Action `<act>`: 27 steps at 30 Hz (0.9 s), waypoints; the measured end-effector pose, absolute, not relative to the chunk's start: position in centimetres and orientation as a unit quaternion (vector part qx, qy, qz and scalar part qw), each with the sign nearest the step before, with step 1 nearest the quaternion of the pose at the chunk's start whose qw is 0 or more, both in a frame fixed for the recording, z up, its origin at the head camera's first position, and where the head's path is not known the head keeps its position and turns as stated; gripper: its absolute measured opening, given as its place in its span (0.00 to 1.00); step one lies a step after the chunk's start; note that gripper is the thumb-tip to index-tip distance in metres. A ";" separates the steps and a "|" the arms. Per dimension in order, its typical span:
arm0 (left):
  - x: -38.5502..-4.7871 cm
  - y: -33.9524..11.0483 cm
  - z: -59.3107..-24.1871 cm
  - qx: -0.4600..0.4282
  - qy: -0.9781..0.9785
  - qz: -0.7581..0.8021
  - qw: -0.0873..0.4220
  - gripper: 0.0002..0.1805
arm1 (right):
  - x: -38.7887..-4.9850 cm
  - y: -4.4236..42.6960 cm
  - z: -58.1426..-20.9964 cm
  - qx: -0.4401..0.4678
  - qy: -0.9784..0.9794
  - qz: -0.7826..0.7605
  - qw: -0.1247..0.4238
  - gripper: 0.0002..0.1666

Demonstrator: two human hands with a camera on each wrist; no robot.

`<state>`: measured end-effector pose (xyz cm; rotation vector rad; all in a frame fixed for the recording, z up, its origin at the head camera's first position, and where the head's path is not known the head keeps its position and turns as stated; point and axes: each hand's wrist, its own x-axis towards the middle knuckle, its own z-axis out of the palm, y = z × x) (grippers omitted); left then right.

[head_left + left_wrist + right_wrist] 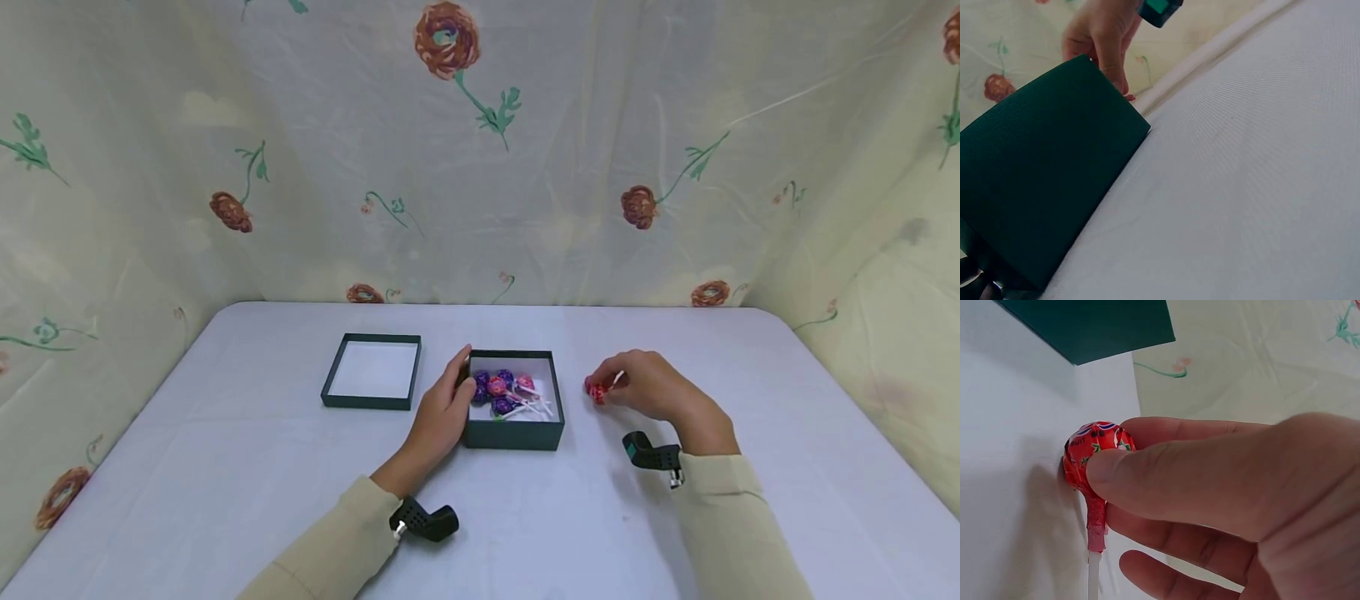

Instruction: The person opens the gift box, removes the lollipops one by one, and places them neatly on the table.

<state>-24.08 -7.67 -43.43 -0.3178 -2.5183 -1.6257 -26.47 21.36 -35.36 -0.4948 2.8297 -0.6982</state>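
Note:
A dark green box (513, 435) holds several lollipops (502, 406) in purple and pink-red wrappers, their white sticks pointing right. My left hand (442, 408) grips the box by its left side, thumb at the rim. To the right of the box, my right hand (641, 385) pinches a red-wrapped lollipop (1088, 453) by its round head, between thumb and fingers. Its white stick points toward the bottom of the right wrist view. Another thin stick seems to show behind it, but I cannot tell how many lollipops are there.
The box's lid (367, 403), green-edged with a white inside, lies upturned left of the box. A white cloth (225, 467) covers the table. Flowered curtains (570, 167) hang behind and at both sides. Each wrist bears a black camera (426, 521).

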 end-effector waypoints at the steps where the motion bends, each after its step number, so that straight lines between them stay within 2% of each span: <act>1: -24.1 -7.7 -43.4 -0.104 -0.834 -0.538 0.063 0.28 | -26.5 21.4 -35.4 -0.168 0.953 -0.234 0.092 0.14; 27: -24.1 -7.7 -43.4 -0.102 -0.829 -0.546 0.057 0.28 | -27.0 20.9 -36.5 -0.132 0.958 -0.215 0.135 0.13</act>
